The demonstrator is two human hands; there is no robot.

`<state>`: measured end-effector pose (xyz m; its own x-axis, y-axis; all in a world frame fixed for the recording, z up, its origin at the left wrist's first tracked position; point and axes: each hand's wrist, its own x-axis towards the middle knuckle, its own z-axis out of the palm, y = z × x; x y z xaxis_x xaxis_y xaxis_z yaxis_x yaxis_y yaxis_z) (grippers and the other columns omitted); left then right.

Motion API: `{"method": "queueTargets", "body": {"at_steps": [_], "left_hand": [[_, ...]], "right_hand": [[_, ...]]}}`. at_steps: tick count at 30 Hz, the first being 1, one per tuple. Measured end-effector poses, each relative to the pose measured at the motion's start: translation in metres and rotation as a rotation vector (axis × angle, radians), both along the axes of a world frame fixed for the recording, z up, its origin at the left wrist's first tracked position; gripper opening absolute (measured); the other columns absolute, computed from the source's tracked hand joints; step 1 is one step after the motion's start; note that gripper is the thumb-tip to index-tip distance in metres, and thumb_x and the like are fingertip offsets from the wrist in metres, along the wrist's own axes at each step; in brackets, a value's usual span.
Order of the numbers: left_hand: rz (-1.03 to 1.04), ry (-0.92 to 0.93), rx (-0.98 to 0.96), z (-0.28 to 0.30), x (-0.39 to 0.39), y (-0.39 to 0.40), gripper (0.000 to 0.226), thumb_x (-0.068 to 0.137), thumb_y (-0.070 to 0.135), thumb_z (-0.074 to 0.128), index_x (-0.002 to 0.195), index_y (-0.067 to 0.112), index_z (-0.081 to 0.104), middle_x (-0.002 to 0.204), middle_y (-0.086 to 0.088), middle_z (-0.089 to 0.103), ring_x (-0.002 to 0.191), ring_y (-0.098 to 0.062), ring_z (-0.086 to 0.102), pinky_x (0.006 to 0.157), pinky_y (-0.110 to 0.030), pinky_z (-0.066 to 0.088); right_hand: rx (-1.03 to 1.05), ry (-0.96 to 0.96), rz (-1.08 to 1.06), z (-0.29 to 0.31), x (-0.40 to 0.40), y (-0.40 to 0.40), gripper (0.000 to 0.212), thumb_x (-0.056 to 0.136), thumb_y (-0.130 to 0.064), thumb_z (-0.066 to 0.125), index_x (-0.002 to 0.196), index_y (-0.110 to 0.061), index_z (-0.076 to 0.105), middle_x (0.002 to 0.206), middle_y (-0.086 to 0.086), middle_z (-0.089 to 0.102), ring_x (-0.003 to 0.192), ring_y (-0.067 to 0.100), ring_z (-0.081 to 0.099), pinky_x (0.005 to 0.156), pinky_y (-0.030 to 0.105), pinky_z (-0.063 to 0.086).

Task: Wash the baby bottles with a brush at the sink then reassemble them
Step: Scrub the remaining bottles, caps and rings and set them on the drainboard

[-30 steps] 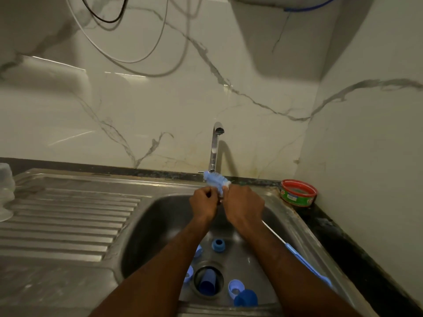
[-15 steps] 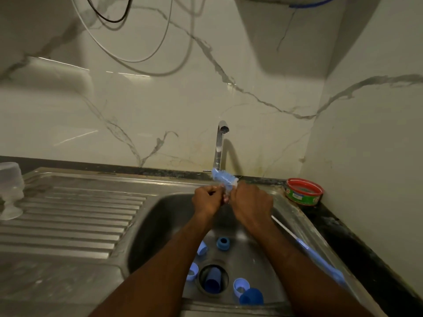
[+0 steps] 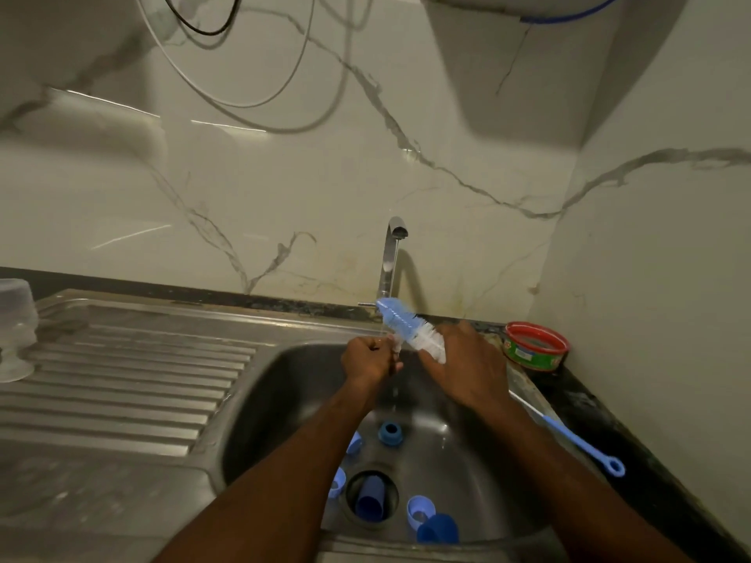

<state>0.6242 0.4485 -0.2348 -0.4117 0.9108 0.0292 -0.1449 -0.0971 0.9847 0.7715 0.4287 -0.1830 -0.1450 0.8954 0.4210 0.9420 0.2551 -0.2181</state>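
We scrub small clear part (too blurred to name), pinched in left hand (image 3: 367,359) under tap (image 3: 392,253) stream. Right hand (image 3: 467,365) curls round bottle brush (image 3: 410,327); short strokes, part held firm. Blue bottle parts (image 3: 391,432) wait in sink (image 3: 284,384).

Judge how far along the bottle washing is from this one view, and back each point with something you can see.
Done: the bottles are dismantled; blue bottle parts lie loose in the sink.
In hand: under the tap, the right hand holds the brush while the left hand pinches a small piece too blurred to identify.
Left: the loose parts, then reassembly; no assembled bottle shows.
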Motion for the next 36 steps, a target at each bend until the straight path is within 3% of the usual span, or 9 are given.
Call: {"method": "queueTargets", "body": {"at_steps": [5,8,11,13,17,23,26,29,36], "left_hand": [[-0.115,0.005,0.012,-0.002,0.001,0.001,0.013,0.097,0.015,0.065,0.099,0.005,0.073,0.095,-0.015,0.074,0.085,-0.020,0.072,0.072,-0.026,0.061],[-0.152,0.047,0.001,-0.005,0.004,0.003,0.011,0.096,0.013,0.067,0.101,0.007,0.074,0.092,-0.011,0.076,0.084,-0.018,0.075,0.076,-0.030,0.063],[-0.089,0.057,-0.006,-0.006,0.000,0.004,0.012,0.096,0.016,0.068,0.095,0.005,0.075,0.088,-0.012,0.076,0.083,-0.022,0.075,0.081,-0.038,0.063],[-0.094,-0.028,-0.015,-0.003,-0.001,0.003,0.013,0.097,0.015,0.066,0.099,0.004,0.073,0.093,-0.014,0.074,0.085,-0.021,0.074,0.078,-0.032,0.063],[-0.096,-0.103,-0.021,-0.002,-0.002,0.004,0.013,0.097,0.013,0.065,0.102,0.003,0.073,0.097,-0.017,0.073,0.088,-0.022,0.072,0.071,-0.025,0.060],[-0.076,-0.134,0.012,0.001,-0.002,0.003,0.020,0.096,0.021,0.068,0.097,0.002,0.074,0.092,-0.018,0.073,0.080,-0.021,0.071,0.070,-0.028,0.061],[-0.051,-0.135,-0.011,-0.003,-0.004,0.005,0.020,0.095,0.022,0.069,0.096,0.003,0.073,0.088,-0.015,0.072,0.080,-0.020,0.069,0.072,-0.031,0.062],[0.029,-0.108,-0.034,-0.008,-0.006,0.006,0.021,0.094,0.023,0.070,0.097,0.002,0.072,0.092,-0.013,0.072,0.085,-0.021,0.071,0.073,-0.030,0.061],[-0.135,-0.058,0.048,-0.003,0.000,0.003,0.015,0.099,0.018,0.063,0.107,0.008,0.071,0.105,-0.014,0.072,0.095,-0.023,0.073,0.077,-0.031,0.062]], "right_hand": [[0.031,-0.015,0.002,-0.012,0.006,0.003,0.047,0.089,-0.043,0.072,0.127,-0.029,0.049,0.120,-0.003,0.061,0.103,0.018,0.061,0.080,0.034,0.052],[0.048,-0.035,0.072,-0.015,0.002,0.005,0.046,0.090,-0.047,0.070,0.126,-0.029,0.046,0.117,-0.002,0.066,0.099,0.019,0.064,0.078,0.036,0.053],[0.072,-0.077,0.098,-0.018,-0.004,0.004,0.072,0.084,-0.054,0.073,0.139,-0.027,0.034,0.126,0.001,0.056,0.105,0.022,0.063,0.078,0.038,0.055],[0.074,-0.142,0.082,-0.017,-0.006,0.004,0.085,0.082,-0.042,0.079,0.144,-0.026,0.023,0.131,0.006,0.045,0.102,0.026,0.063,0.076,0.039,0.057],[0.142,-0.206,0.113,-0.016,-0.006,0.011,0.077,0.078,-0.017,0.082,0.133,-0.028,0.029,0.129,0.007,0.030,0.079,0.021,0.059,0.062,0.036,0.058],[0.162,-0.137,0.032,-0.006,0.005,0.007,0.055,0.088,-0.039,0.074,0.131,-0.024,0.042,0.144,0.009,0.024,0.092,0.022,0.063,0.069,0.033,0.056],[0.148,-0.041,0.045,-0.003,0.009,0.006,0.025,0.099,-0.045,0.058,0.112,-0.023,0.059,0.126,0.004,0.045,0.076,0.012,0.053,0.064,0.028,0.045],[0.135,0.008,0.103,-0.006,0.008,0.004,0.024,0.104,-0.041,0.049,0.113,-0.024,0.064,0.106,0.001,0.068,0.082,0.015,0.060,0.073,0.034,0.052],[0.005,-0.144,-0.039,-0.006,-0.013,0.008,0.028,0.101,-0.027,0.054,0.128,-0.018,0.052,0.113,0.010,0.066,0.098,0.028,0.066,0.079,0.042,0.052]]}}
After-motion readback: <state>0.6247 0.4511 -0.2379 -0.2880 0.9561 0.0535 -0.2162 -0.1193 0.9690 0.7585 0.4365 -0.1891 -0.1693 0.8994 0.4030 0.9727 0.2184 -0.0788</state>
